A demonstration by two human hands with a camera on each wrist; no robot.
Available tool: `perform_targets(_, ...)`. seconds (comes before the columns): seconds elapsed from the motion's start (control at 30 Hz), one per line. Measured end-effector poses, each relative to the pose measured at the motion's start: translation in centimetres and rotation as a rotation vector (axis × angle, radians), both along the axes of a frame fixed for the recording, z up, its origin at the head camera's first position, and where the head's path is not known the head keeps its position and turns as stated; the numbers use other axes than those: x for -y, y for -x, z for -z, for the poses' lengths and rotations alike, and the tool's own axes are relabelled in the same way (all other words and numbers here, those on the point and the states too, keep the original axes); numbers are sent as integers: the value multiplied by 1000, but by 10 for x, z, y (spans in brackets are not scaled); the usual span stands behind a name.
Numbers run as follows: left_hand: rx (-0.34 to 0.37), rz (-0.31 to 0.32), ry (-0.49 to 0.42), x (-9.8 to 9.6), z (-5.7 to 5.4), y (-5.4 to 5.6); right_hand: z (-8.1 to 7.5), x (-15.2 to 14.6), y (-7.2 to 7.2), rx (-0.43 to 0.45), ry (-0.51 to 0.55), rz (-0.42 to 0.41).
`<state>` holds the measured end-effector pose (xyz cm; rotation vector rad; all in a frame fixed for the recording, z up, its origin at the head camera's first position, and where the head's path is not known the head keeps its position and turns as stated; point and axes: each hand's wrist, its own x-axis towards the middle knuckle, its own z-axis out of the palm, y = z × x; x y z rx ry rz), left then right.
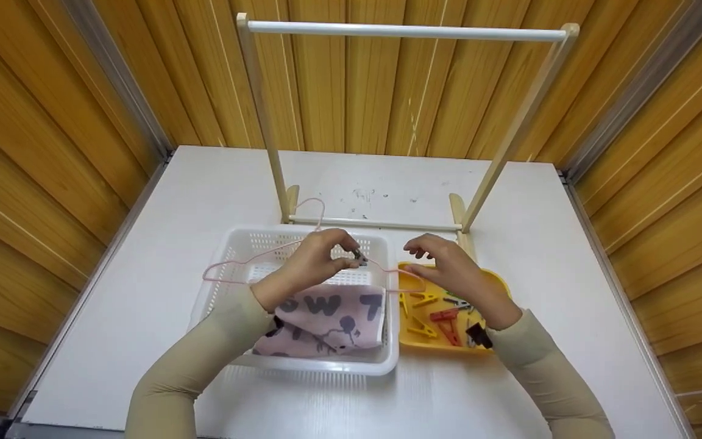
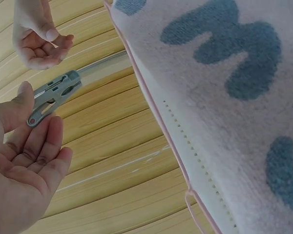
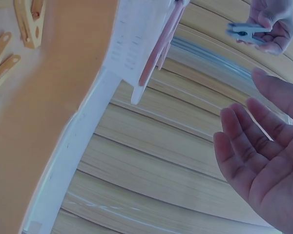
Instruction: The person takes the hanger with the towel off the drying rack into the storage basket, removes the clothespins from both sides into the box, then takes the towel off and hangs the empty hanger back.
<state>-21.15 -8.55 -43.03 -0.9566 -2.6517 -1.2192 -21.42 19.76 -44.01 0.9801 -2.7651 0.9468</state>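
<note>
My left hand [image 1: 308, 265] is over the white basket and pinches a grey clothespin [image 2: 56, 97] between thumb and fingers. Off to its right, my right hand [image 1: 451, 268] is above the yellow tray [image 1: 442, 348], fingers loosely bent with nothing held; the right wrist view shows its bare palm and fingers. A thin pink hanger [image 1: 224, 281] spans the basket and reaches over the tray's edge, partly behind both hands. Below lies a pink towel [image 1: 351, 320] with dark grey letters and a cartoon print, folded in the basket; the left forearm covers part of it.
The white perforated basket [image 1: 351, 367] stands left of the tray, which holds several yellow clothespins [image 1: 421, 328], red ones [image 1: 446, 316] and a dark one [image 1: 479, 335]. Behind them rises a wooden rack with a white top bar [image 1: 406, 30]. Wood-look walls enclose the white table [image 1: 570, 292].
</note>
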Motion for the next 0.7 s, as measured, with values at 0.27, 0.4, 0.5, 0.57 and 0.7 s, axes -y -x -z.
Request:
perform_targets(0.27, 24, 19, -44, -13, -3, -3, -4, 11, -3, -11, 35, -16)
perform_targets(0.4, 32, 32, -43, -19, -5, -5, -4, 15, -4, -36, 54, -31)
perform_targets(0.5, 19, 42, -52, -23, -7, -6, -4, 18, -5, -56, 67, -42)
perform_targets(0.57, 6, 50, -59, -26, -7, -7, -4, 20, -6, -65, 78, -54)
perform_targets(0.7, -4, 58, -67, -30, -8, -9, -6, 23, -7, -83, 95, -79)
